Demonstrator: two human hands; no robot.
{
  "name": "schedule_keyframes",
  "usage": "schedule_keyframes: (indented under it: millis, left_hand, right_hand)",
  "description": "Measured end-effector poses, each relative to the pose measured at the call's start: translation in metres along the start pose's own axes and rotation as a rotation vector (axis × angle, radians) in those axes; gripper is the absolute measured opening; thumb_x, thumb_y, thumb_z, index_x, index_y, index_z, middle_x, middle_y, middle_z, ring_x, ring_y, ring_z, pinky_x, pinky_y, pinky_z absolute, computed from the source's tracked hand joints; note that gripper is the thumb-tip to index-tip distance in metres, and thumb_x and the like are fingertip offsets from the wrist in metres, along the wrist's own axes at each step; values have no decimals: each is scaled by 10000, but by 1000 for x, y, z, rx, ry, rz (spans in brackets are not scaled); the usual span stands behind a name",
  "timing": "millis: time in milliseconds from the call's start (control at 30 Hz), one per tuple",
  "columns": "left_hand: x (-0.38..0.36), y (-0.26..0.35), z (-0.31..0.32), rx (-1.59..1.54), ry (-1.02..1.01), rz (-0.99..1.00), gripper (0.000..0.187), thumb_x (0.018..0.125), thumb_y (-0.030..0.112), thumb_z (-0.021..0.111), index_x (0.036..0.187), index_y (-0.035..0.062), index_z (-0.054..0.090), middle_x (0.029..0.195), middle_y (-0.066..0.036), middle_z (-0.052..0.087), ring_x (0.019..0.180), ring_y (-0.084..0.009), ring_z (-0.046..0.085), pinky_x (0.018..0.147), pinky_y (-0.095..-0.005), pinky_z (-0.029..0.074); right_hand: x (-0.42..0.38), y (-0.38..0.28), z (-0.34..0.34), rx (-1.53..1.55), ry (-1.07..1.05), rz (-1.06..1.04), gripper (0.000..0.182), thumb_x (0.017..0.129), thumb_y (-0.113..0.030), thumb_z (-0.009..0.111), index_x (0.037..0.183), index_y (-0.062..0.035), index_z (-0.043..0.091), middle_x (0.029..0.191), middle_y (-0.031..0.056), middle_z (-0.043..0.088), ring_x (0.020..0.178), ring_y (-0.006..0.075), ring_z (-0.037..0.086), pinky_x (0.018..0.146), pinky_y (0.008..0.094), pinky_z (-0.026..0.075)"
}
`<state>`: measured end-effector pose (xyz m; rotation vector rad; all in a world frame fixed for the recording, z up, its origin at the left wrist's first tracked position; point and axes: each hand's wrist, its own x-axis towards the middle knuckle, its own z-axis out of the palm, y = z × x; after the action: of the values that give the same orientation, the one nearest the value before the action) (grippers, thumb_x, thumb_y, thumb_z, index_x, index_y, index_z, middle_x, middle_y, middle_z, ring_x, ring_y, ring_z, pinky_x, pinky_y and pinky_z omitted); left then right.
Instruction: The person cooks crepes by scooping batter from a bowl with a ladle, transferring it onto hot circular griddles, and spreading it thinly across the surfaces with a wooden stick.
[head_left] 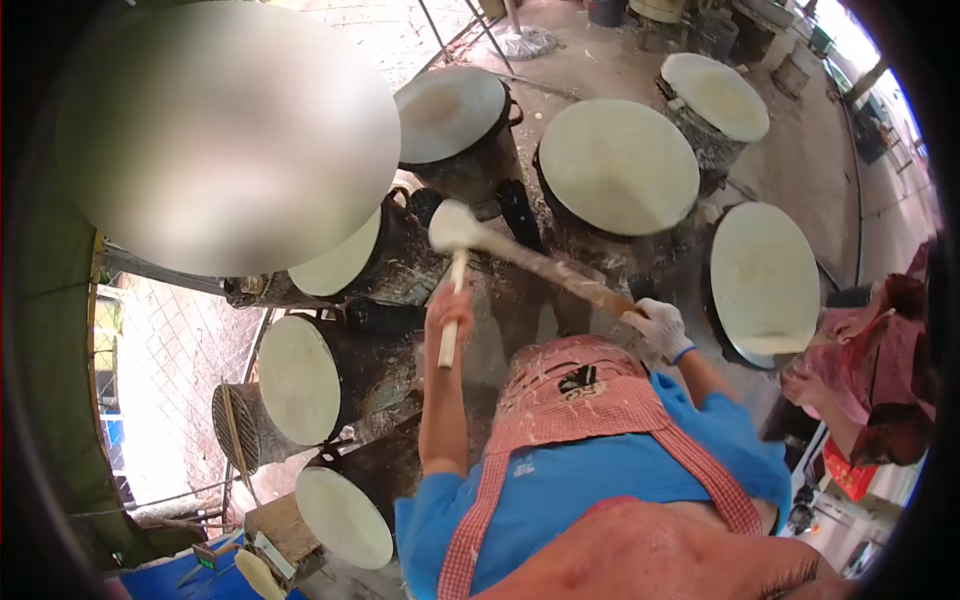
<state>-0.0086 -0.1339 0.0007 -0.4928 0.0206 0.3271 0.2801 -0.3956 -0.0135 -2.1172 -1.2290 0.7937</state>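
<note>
My left hand (pixel 449 318), bare, is closed around a pale flat wooden stick (pixel 449 346) held upright. The stick's top end meets the white-coated rounded head (pixel 455 228) of a long wooden-handled tool (pixel 560 272). My right hand (pixel 661 328) wears a white glove with a blue cuff and is wrapped round the far end of that handle. The tool slants across in front of my red checked apron (pixel 575 412), its head blurred by motion. Just beyond the tool is a large round griddle (pixel 618 167) covered with a pale, thin layer.
Several more round griddles with pale tops stand on drum-like stoves, among them one at the right (pixel 765 285) and one at the left (pixel 300 380). A person in red (pixel 880 350) is close at the right edge. A large blurred patch covers the upper left.
</note>
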Motion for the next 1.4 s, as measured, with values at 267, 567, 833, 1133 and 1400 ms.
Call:
schedule_keyframes:
  millis: [267, 567, 833, 1133, 1400]
  left_hand:
    - [177, 75, 159, 413, 162, -217, 84, 890, 141, 472, 853, 71, 443, 578, 22, 299, 413, -48, 320, 328, -192, 254]
    - [322, 247, 183, 1531, 582, 322, 252, 838, 112, 476, 1051, 179, 359, 575, -19, 347, 387, -115, 346, 299, -274, 304]
    - [323, 362, 149, 2900, 947, 935, 677, 734, 80, 515, 1348, 242, 281, 739, -145, 591, 682, -298, 622, 593, -385, 508]
    - [320, 361, 211, 2511, 277, 1249, 709, 751, 11, 457, 1384, 204, 204, 1249, -182, 452, 996, -357, 545, 808, -401, 452]
    - [166, 395, 133, 2530, 299, 710, 667, 719, 2, 430, 1360, 25, 245, 1372, -191, 315, 1218, -278, 395, 915, -326, 380]
  right_hand:
    - [119, -32, -35, 105, 487, 275, 395, 770, -386, 601, 902, -14, 625, 780, 195, 623, 733, 311, 618, 628, 349, 451]
    - [320, -164, 21, 107, 595, -168, 308, 796, -338, 549, 975, -97, 617, 878, 191, 614, 804, 322, 604, 676, 391, 456]
    - [373, -162, 30, 530, 331, 319, 258, 763, -238, 610, 963, -78, 642, 616, 51, 592, 437, 165, 505, 405, 288, 380]
    - [463, -158, 62, -165, 329, 318, 359, 756, -255, 599, 1058, -62, 614, 824, 140, 653, 772, 196, 617, 673, 302, 462]
    - [501, -218, 74, -72, 403, 76, 311, 758, -303, 544, 967, -100, 652, 911, 165, 622, 861, 296, 601, 736, 348, 455]
